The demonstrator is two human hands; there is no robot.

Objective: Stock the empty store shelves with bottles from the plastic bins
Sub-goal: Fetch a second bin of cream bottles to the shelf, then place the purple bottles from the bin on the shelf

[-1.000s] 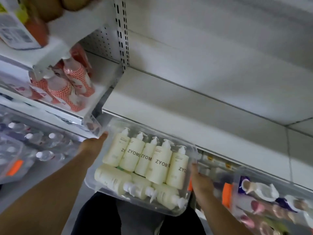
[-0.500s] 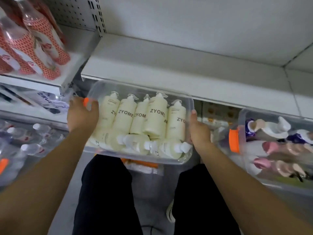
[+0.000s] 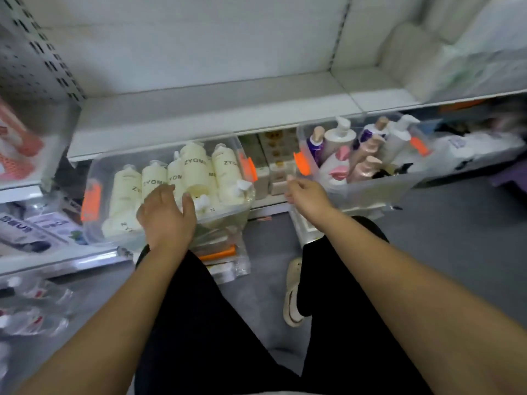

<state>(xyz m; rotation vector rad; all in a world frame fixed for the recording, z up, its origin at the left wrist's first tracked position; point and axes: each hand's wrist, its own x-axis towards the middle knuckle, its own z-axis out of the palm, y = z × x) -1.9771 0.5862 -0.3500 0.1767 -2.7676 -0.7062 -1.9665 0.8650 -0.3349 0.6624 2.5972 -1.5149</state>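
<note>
The left hand (image 3: pixel 166 215) lay slack-fingered over the near rim of the bin (image 3: pixel 98 169) of cream bottles (image 3: pixel 196 169), the right hand (image 3: pixel 306 192) loose, holding nothing, in the gap beside it, bare shelf (image 3: pixel 199 115) beyond the fingertips.

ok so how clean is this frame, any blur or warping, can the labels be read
Head view: wide-angle warp bows the shelf edge; motion smear along the left and right margins; light is dim and flat, no hard glare; the cream bottles in the clear bin are sharp enough to read ZYOM.
</note>
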